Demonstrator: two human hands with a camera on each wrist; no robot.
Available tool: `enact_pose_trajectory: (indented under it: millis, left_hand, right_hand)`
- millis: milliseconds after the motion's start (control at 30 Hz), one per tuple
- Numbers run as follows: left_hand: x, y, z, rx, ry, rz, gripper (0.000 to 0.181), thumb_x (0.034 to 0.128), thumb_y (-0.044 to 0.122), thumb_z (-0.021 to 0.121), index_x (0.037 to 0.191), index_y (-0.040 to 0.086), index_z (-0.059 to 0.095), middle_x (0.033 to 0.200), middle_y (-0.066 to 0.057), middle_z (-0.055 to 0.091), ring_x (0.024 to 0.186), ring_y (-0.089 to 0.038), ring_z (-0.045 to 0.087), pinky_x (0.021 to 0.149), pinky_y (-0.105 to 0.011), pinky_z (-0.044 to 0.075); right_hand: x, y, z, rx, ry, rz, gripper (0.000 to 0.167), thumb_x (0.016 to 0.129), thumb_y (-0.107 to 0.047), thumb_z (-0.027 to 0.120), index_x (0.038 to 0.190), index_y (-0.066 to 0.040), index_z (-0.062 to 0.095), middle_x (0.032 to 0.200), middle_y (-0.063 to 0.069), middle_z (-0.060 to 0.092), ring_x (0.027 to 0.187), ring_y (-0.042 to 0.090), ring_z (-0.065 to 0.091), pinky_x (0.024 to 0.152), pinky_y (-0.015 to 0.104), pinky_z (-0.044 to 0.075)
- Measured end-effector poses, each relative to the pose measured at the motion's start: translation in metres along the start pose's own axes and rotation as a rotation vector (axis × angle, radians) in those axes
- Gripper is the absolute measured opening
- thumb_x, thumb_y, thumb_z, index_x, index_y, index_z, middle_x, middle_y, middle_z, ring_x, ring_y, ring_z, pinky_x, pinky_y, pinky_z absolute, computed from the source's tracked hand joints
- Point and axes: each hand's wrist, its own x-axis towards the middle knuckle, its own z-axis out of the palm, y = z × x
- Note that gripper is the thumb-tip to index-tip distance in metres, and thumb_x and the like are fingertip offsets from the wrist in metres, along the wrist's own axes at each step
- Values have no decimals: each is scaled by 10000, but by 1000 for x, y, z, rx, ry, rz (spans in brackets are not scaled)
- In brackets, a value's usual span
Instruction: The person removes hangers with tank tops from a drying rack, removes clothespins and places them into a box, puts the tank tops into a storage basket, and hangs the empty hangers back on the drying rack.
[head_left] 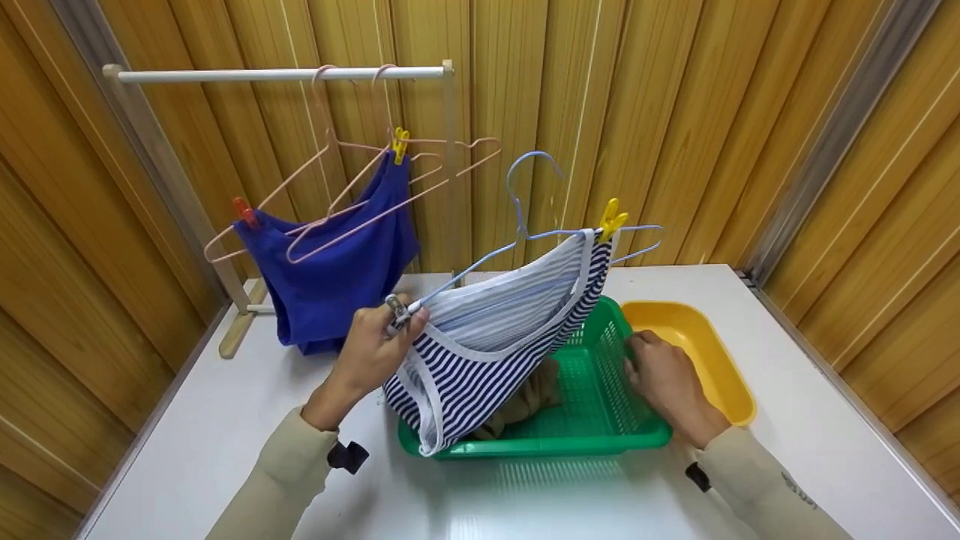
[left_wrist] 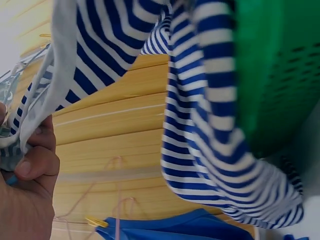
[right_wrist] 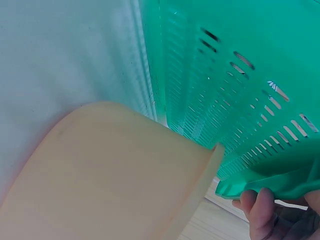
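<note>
My left hand [head_left: 377, 347] holds one end of a blue hanger [head_left: 487, 259] together with the shoulder strap of a navy-and-white striped tank top [head_left: 480, 382]. A greyish clothespin [head_left: 396, 311] shows at those fingers. At the hanger's other end, a yellow clothespin [head_left: 613, 220] fastens the opposite strap. The top slants down over a green basket [head_left: 525, 448], in which a brown cloth [head_left: 529, 397] lies partly hidden. My right hand [head_left: 667, 379] grips the basket's right rim; in the right wrist view its fingers [right_wrist: 260, 202] curl against that rim.
Right of the basket, touching distance from my right hand, stands a yellow tray [head_left: 731, 360]. At the left a rack [head_left: 277, 75] carries pink hangers [head_left: 352, 225], with blue shorts-like clothing [head_left: 322, 285] clipped by red and yellow clothespins [head_left: 400, 146]. Wood-patterned walls enclose the white table [head_left: 810, 420].
</note>
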Motion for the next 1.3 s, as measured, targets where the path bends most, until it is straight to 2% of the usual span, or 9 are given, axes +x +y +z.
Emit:
enact_pose_trajectory:
  millis: [167,433,767,1000,1300]
  left_hand:
    - [-11,-17,5,9,-43,-88,160,973,162,603,827,105,571,647,144,354,563,-30,367,539,-198,311]
    - [-27,-32,14,12,-66,-149,217,975,181,604,784,117,525,644,141,343,556,-8,342,531,-194,304]
    - [-41,-45,22,68,-53,-139,207,958,166,627,772,115,551,646,137,351,570,-23,369,537,-191,330]
    - [-50,-48,26,88,-41,-140,229,938,154,645,742,119,534,653,125,384,591,-39,396,563,-211,370]
    - [-57,-53,31,122,-70,-128,256,928,181,665,719,138,523,665,144,387,621,-50,413,600,-232,380]
  right_hand:
    - [0,1,1,-24,22,-20,281,879,-94,707,1091,83,661,969,204,666,717,271,604,782,507,571]
    - [0,-1,2,-32,36,-15,271,869,-87,713,1070,90,672,967,211,673,721,274,604,783,500,570]
    - [0,0,2,-42,37,-7,290,876,-99,711,1093,89,669,1008,226,679,775,303,644,795,510,565]
    - [1,-1,2,-35,17,9,303,881,-104,710,1117,81,665,1030,226,681,783,297,642,809,513,562]
    - [1,-2,1,-45,11,15,330,871,-106,727,1133,83,658,1047,232,676,813,321,653,833,524,554]
